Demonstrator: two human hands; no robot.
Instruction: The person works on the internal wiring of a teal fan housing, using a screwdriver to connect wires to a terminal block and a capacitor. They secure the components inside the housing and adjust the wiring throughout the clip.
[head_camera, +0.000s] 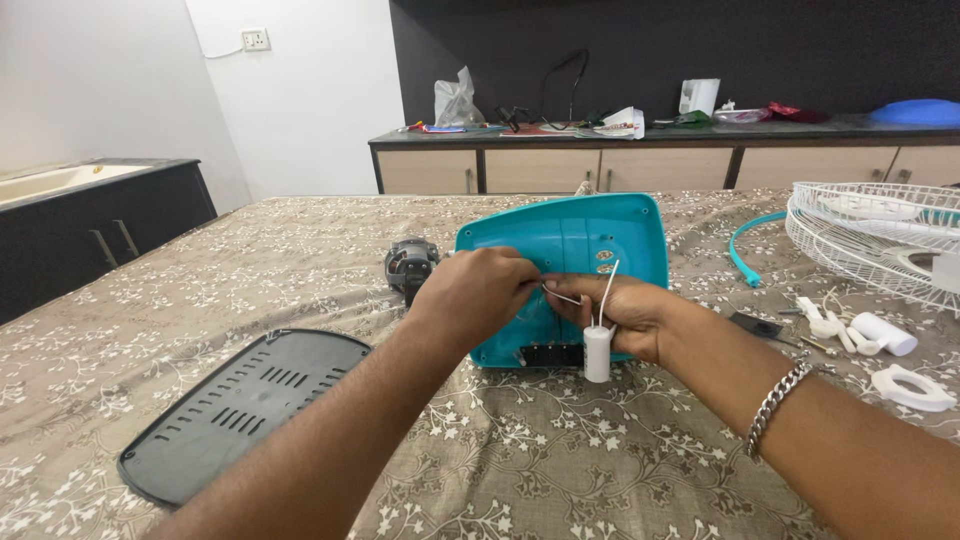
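**Handling capacitor leads over teal housing**

Pinching a thin white wire, the left hand had its fingers closed on it. The right hand gripped the wires of a small white cylindrical capacitor, which hung below it. Both hands were over the teal plastic housing at mid-table. A dark vented cover lay toward the table's near left edge; a white wire fan guard sat at the right edge.

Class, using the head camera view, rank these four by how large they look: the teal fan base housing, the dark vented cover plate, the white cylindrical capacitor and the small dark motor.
1. Dark vented cover plate, though it lies nearer the camera, so its lead is unsure.
2. Teal fan base housing, partly hidden by the hands.
3. Small dark motor.
4. White cylindrical capacitor.
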